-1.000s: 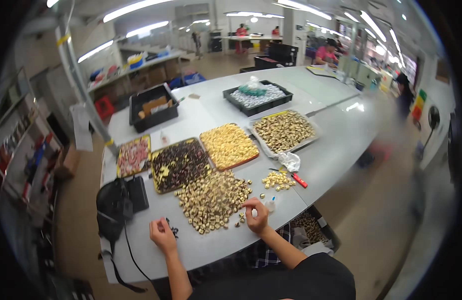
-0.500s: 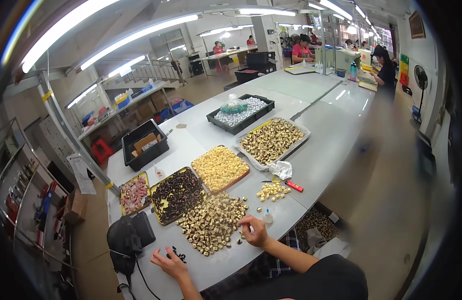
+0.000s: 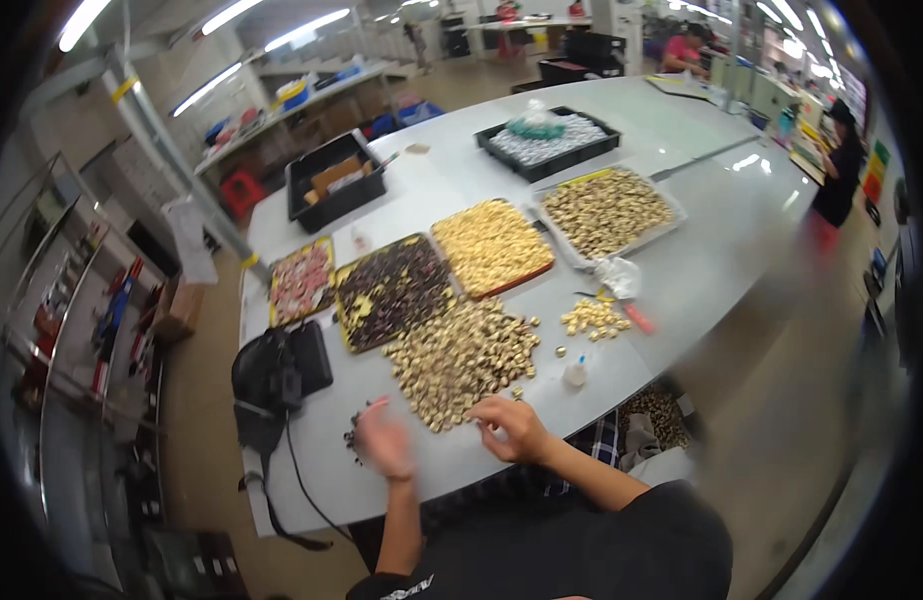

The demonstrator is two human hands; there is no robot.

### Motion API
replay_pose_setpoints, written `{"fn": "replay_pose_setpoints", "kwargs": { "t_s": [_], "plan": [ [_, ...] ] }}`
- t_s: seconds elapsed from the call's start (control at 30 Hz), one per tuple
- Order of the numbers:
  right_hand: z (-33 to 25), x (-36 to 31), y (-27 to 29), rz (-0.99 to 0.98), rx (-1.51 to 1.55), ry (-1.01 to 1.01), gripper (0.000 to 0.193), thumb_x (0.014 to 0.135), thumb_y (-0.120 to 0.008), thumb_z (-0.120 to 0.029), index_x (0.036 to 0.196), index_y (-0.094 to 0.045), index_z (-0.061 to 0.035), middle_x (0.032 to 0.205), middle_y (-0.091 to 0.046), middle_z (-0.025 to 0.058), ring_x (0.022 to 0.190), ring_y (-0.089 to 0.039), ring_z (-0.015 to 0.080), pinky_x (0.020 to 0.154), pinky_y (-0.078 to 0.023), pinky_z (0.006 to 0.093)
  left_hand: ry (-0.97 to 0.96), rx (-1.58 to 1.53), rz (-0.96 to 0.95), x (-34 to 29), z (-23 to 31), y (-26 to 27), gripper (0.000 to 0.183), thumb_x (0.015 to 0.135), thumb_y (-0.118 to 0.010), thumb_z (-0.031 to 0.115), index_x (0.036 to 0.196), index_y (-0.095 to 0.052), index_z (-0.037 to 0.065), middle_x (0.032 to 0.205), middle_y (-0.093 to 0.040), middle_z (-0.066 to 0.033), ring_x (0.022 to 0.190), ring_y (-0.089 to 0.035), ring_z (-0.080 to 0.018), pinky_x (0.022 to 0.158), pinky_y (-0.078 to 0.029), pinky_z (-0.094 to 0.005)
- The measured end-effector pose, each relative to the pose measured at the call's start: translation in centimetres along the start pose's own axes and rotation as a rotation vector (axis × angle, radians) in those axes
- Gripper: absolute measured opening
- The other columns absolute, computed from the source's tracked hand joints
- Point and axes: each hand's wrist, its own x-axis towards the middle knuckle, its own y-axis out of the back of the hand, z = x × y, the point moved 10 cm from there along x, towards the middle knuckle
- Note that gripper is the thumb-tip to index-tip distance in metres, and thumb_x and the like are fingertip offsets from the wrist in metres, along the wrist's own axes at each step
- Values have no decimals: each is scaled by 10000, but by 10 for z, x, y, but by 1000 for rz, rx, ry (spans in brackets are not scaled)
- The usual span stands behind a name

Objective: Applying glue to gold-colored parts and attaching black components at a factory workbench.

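My left hand (image 3: 386, 440) is smeared by motion, so its fingers do not read clearly. It hovers beside a small scatter of black pieces (image 3: 353, 436) near the table's front edge. My right hand (image 3: 511, 430) has thumb and fingers curled together in a pinch at the near right edge of a heap of small gold caps (image 3: 459, 360); whatever is between the fingertips is too small to make out. Behind the heap lie a tray of dark pieces (image 3: 396, 290) and a tray of pale yellow pieces (image 3: 491, 245). A small white dropper bottle (image 3: 575, 372) stands right of my right hand.
A black bag (image 3: 261, 375) with a strap lies at left. Farther back are a tray of pink pieces (image 3: 301, 280), a black bin (image 3: 331, 200), a lined tray of gold pieces (image 3: 606, 210) and a black crate of silvery pieces (image 3: 546, 145). A red tool (image 3: 639, 318) lies beside loose yellow pieces (image 3: 593, 318).
The view has tilted down and swung, shifting the table within it. My left hand has moved closer to the gold heap and to my right hand, which remains at the heap's near right edge.
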Motion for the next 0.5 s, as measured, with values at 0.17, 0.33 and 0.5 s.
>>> {"fn": "replay_pose_setpoints", "kwargs": {
  "t_s": [0.17, 0.33, 0.5],
  "plan": [
    [-41, -3, -68, -354, -35, 204, 348, 663, -630, 26, 1002, -579, -40, 896, -578, 99, 778, -560, 264, 657, -473, 339, 256, -169, -92, -32, -30, -34, 472, 926, -294, 441, 1005, -491, 20, 1118, -505, -126, 556, -369, -93, 487, -317, -200],
    [-32, -20, -81, -416, -94, 201, 365, 627, -667, -10, 984, -602, -51, 912, -571, 91, 812, -546, 273, 682, -464, 348, 433, -142, -90, -44, -41, -43, 446, 932, -291, 423, 991, -499, 33, 1123, -501, -119, 640, -393, -94, 613, -373, -227],
    [-24, -12, -71, -365, -96, 92, 317, 633, -661, 17, 941, -628, -52, 868, -581, 80, 768, -546, 257, 638, -450, 322, 463, -143, -176, -48, -48, -47, 410, 947, -296, 380, 1010, -510, 35, 1097, -519, -90, 729, -429, -88, 680, -383, -223]
  ]
}}
